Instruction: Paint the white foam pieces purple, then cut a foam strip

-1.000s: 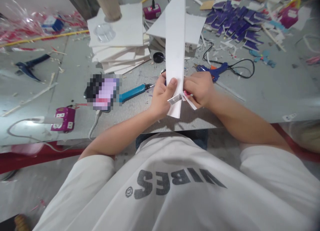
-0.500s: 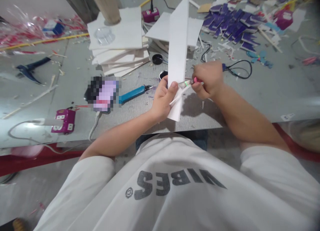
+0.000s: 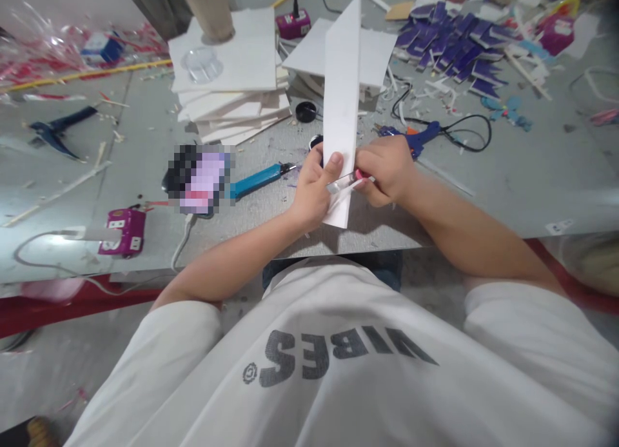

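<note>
My left hand (image 3: 314, 190) grips a long white foam board strip (image 3: 341, 92) near its lower end, thumb on its face, so that it stands up from the bench. My right hand (image 3: 387, 169) is closed around the pink handle of a knife (image 3: 344, 181), whose blade lies across the board just below my left thumb. A thin white sliver (image 3: 345, 192) runs along under the blade, close to both hands. Beyond my right hand lies a blue glue gun (image 3: 426, 137), partly covered by that hand.
Stacked white boards (image 3: 227, 105) stand at the back left under a clear dish (image 3: 202, 65). A blue cutter (image 3: 256, 180) and a blurred-out phone (image 3: 206, 182) lie left of my hands. Purple pieces (image 3: 449, 40) are heaped at the back right. A magenta power adapter (image 3: 123, 232) sits near the front edge.
My right hand has moved left and slightly down with the knife, closer to my left hand. More of the glue gun now shows. My left hand keeps its hold on the foam board strip.
</note>
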Demonstrator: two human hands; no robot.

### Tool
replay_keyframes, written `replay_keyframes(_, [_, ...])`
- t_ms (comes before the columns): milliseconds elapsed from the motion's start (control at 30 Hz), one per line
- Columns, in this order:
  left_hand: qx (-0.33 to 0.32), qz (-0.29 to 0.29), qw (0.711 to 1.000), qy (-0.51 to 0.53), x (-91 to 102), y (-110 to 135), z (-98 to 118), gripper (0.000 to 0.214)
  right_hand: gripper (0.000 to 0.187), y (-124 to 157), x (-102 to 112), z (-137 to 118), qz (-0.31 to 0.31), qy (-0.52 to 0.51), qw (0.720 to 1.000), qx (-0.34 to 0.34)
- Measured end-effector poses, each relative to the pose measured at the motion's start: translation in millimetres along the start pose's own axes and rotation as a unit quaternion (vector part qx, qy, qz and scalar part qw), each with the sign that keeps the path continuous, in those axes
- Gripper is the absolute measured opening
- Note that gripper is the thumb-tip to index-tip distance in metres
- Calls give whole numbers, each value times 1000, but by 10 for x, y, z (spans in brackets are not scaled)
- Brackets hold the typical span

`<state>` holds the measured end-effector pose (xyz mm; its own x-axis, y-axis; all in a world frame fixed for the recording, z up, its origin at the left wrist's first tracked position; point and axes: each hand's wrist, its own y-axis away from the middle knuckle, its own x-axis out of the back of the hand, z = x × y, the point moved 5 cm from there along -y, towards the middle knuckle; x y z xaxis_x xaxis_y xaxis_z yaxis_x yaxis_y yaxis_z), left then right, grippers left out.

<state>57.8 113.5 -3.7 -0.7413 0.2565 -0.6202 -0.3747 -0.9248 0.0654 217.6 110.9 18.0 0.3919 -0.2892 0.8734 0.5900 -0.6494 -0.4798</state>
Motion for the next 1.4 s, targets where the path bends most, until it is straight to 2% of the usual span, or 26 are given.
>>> replay_keyframes(200, [1,-3,1000,-30,-16,5,23,35,76,-17,118,120,61,25,998,18])
replay_keyframes(400, [4,5,999,-33,12,10,3,47,77,5,166,248,75,24,997,-7])
replay_keyframes(533, [-5,-16,998,-61,-3,-8,2,44,72,-14,134,141,62,20,998,18])
replay_keyframes(667, [4,-2,998,-63,-3,-25,-17,35,67,-31,124,19,59,16,996,67])
replay_keyframes(933, [-2,-42,998,-50,-39,35,6,54,75,20,151,260,76,20,997,-8])
replay_keyframes(1100, [26,-41,996,-71,-84,88,33,45,76,9,212,391,57,-14,996,-68])
replay_keyframes(1233, [46,-14,997,-54,-95,91,56,34,79,-27,241,354,34,-23,994,-97])
replay_keyframes(1400, [57,-22,996,-61,-90,88,61,39,82,-66,225,207,9,-23,995,-97])
